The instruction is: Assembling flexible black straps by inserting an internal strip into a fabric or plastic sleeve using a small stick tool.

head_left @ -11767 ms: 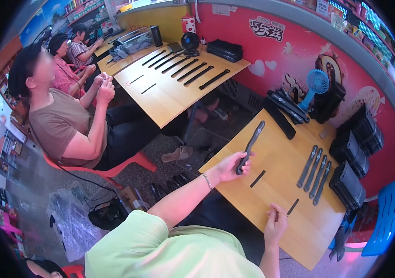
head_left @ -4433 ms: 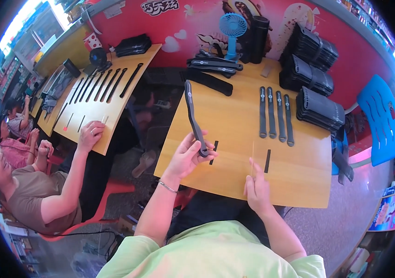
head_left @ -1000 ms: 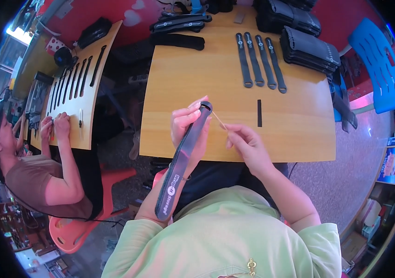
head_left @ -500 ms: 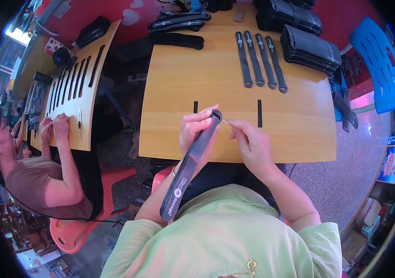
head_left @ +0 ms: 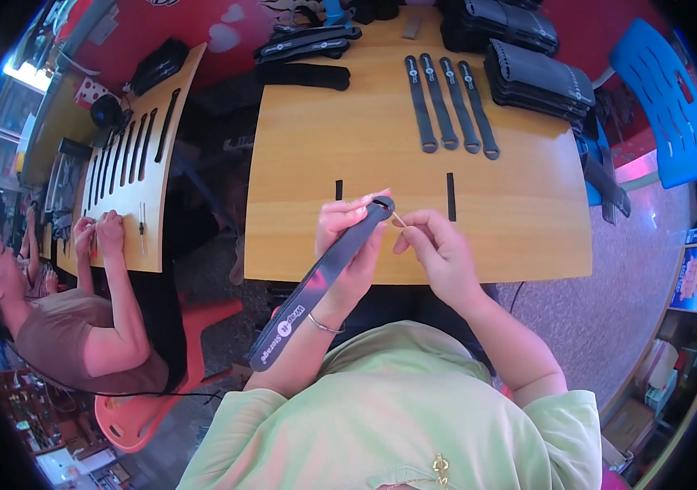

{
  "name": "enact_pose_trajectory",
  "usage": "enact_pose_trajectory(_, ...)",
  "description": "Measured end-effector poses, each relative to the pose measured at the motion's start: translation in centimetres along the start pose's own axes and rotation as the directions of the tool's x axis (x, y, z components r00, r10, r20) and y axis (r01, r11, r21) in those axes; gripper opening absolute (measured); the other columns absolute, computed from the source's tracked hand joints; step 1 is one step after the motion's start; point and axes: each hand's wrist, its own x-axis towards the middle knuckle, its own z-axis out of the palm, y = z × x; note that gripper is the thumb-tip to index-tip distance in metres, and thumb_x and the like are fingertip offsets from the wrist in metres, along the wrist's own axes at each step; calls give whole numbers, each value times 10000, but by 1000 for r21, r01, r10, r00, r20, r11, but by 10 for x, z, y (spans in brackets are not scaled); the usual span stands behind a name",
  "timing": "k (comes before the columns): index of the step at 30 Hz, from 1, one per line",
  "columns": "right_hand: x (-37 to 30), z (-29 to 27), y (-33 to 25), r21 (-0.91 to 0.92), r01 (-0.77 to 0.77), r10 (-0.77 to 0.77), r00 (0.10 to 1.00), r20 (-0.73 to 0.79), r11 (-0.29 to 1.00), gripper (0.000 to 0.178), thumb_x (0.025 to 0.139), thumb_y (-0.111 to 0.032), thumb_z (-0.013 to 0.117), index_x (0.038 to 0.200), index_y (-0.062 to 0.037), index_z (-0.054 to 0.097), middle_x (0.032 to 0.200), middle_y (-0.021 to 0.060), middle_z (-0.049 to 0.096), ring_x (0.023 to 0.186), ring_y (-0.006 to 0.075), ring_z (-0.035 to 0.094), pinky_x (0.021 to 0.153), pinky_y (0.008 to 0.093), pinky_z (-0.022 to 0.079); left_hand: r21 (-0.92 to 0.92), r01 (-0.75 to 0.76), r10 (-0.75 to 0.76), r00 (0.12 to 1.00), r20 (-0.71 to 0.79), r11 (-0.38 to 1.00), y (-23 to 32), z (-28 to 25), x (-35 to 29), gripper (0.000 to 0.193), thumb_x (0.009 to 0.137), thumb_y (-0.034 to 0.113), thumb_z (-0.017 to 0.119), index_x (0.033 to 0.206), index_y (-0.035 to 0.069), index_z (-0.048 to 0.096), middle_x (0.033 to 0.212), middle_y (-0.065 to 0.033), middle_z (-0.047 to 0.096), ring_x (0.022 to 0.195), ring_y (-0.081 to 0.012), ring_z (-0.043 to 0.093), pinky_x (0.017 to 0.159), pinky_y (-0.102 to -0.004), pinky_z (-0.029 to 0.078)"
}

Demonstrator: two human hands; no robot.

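Observation:
My left hand [head_left: 355,249] is closed round a dark grey strap [head_left: 316,282] near its holed end. The strap slants down to the left across my left forearm, white print on its lower part. My right hand [head_left: 442,257] pinches a thin, pale, stick-like piece [head_left: 398,219] between thumb and forefinger. Its far tip meets the rim of the strap's holed end; whether it passes through cannot be made out. Beyond my hands, a short black strip [head_left: 338,189] and a longer black strip [head_left: 451,196] lie apart on the wooden table [head_left: 520,237].
Several similar straps [head_left: 449,106] lie in a row farther back. Stacked grey straps [head_left: 540,82] fill the back right; black bundles [head_left: 303,76] lie back left. A blue chair [head_left: 663,102] stands at right. On the left, a person [head_left: 91,327] works at another table [head_left: 148,237].
The strap's lower end has swung left and its printed face has turned. My right hand has shifted slightly, and the pale piece now tilts more steeply. The whole view has moved a little.

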Motion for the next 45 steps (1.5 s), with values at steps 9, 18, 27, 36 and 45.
enact_pose_trajectory(9,-2,0,-9,-163,175,-192,977,-91,971,259,893,-24,521,1148,-45,482,759,92,646,668,148,638,579,250,466,-98,199,-196,980,40,975,10,9,-11,327,834,-86,572,1097,50,432,1059,-139,519,1030,-264,587,872,-361,498)
enact_pose_trajectory(18,-1,-3,-8,-77,163,-169,982,-86,984,156,882,-14,540,1038,-8,551,771,115,654,729,185,676,609,262,505,-595,631,-636,732,244,498,8,-4,7,353,845,-8,605,1132,41,406,1093,-129,564,943,-179,598,833,-332,509)
enact_pose_trajectory(27,2,-4,-5,-221,153,-181,977,-111,963,110,873,-16,553,968,15,600,738,131,646,666,179,659,581,274,497,-352,522,-570,821,-41,777,13,25,-3,379,801,-54,633,1098,17,408,1087,-132,575,950,-168,597,832,-293,511)
enact_pose_trajectory(36,1,-8,4,-256,177,-195,980,-46,950,120,874,-23,550,972,10,611,702,104,630,603,139,615,540,265,464,-226,535,-520,845,126,814,1,0,-5,394,806,-77,612,1121,25,400,1137,-166,580,1015,-177,590,884,-291,482)
enact_pose_trajectory(45,1,-3,-2,-101,16,-25,996,-87,995,120,880,-29,542,971,2,614,666,71,612,572,97,564,521,238,433,-145,525,-513,851,116,839,5,3,-1,293,792,-19,657,1041,-8,502,968,-110,633,939,-151,619,832,-280,506)
